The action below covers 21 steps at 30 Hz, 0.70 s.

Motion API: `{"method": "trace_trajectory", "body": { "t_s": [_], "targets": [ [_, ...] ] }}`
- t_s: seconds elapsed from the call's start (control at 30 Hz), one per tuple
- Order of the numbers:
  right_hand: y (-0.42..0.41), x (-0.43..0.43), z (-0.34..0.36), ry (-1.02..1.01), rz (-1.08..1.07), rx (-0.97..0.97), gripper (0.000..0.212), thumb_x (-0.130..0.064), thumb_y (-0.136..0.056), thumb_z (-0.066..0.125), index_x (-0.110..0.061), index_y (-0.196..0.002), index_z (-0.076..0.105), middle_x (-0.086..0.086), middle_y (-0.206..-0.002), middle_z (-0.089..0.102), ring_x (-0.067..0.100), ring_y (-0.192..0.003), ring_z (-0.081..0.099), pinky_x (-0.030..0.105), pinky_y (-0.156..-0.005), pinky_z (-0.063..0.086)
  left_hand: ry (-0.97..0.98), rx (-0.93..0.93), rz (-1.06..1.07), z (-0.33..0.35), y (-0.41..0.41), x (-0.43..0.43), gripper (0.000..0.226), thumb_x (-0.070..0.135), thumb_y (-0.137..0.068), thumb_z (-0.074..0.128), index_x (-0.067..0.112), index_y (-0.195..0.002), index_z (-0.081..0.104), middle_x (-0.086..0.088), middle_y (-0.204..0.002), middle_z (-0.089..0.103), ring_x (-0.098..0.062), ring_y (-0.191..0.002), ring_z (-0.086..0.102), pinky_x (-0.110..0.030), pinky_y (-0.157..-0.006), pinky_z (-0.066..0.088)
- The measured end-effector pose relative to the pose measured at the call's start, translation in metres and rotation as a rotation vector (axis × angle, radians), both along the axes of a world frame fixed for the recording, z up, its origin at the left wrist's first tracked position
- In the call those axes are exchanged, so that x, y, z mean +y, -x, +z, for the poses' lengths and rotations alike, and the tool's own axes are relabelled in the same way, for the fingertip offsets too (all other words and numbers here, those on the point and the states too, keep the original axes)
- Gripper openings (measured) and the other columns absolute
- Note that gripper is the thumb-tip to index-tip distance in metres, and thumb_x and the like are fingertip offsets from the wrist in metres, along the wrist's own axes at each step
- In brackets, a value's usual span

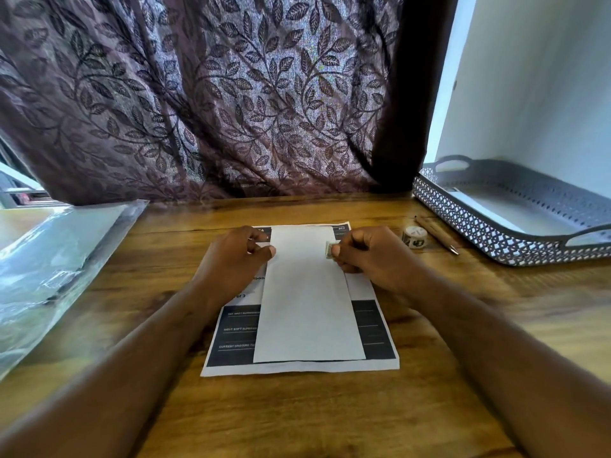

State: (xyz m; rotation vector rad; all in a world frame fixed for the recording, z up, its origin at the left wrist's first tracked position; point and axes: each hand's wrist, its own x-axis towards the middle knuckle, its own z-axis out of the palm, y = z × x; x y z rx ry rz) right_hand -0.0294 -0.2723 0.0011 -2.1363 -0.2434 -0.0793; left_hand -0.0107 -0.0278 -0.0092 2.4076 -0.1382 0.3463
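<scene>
Fingers of the right hand pinch a scrap of tape at the white sheet's right edge.
The left hand sits at the sheet's left edge, fingers curled and thumb tip on the paper; whether it pinches that edge cannot be told. Under the sheet lies a printed form on the wooden table. Right of the sheet lie a tape roll and a pen, with a grey tray beyond them.
</scene>
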Motion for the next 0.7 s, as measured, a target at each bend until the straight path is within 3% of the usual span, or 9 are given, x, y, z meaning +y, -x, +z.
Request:
{"method": "trace_trajectory", "body": {
  "t_s": [0.1,0.2,0.27,0.4,0.57,0.7],
  "targets": [
    [-0.002,-0.001,-0.003,0.031,-0.028,-0.005,0.018,-0.031,-0.095,0.068,-0.018,-0.083,0.072,0.001,-0.083,0.074,0.018,-0.081,0.069,0.034,-0.079,0.057,0.324,0.163,-0.015,0.002,0.000,-0.005,0.017,0.030,-0.092,0.070,0.018,-0.103,0.064,-0.008,-0.081,0.074,-0.020,-0.069,0.070,-0.039,-0.071,0.059],
    [-0.004,-0.003,-0.005,-0.026,-0.053,0.004,0.018,-0.028,-0.095,0.069,-0.015,-0.083,0.074,0.001,-0.082,0.075,0.020,-0.084,0.072,0.035,-0.081,0.059,0.567,0.318,-0.046,0.005,0.002,-0.005,0.016,0.022,-0.096,0.064,0.007,-0.099,0.068,-0.019,-0.080,0.072,-0.022,-0.063,0.064,-0.037,-0.065,0.056],
    [-0.007,-0.004,-0.008,-0.069,-0.082,0.020,0.017,-0.024,-0.093,0.071,-0.014,-0.080,0.076,0.001,-0.080,0.077,0.021,-0.085,0.073,0.038,-0.085,0.061,0.672,0.386,-0.075,0.008,0.006,-0.005,0.019,0.020,-0.099,0.061,0.004,-0.097,0.070,-0.015,-0.075,0.066,-0.018,-0.060,0.057,-0.030,-0.058,0.049],
    [-0.011,-0.006,-0.010,-0.148,-0.091,0.080,0.016,-0.019,-0.092,0.073,-0.010,-0.079,0.077,0.005,-0.080,0.077,0.027,-0.087,0.074,0.038,-0.086,0.061,0.602,0.375,-0.053,0.012,0.011,-0.010,0.015,0.017,-0.097,0.065,0.015,-0.111,0.065,-0.007,-0.064,0.065,-0.013,-0.049,0.050,-0.026,-0.046,0.042],
    [-0.011,-0.009,-0.007,-0.408,-0.082,0.141,0.013,-0.012,-0.095,0.068,-0.002,-0.088,0.073,0.016,-0.090,0.076,0.029,-0.086,0.075,0.042,-0.084,0.063,0.521,0.478,-0.147,0.023,0.021,-0.010,0.044,-0.002,-0.089,0.069,0.015,-0.126,0.052,-0.021,-0.082,0.072,-0.017,-0.053,0.060,-0.026,-0.048,0.051],
    [-0.011,-0.008,-0.008,-0.377,-0.167,0.064,0.014,-0.014,-0.097,0.066,-0.002,-0.094,0.072,0.015,-0.090,0.075,0.028,-0.081,0.075,0.044,-0.078,0.064,0.446,0.623,-0.262,0.031,0.036,-0.013,0.064,-0.005,-0.085,0.073,0.023,-0.135,0.043,-0.023,-0.083,0.071,-0.022,-0.060,0.063,-0.028,-0.051,0.055]
  ]
}}
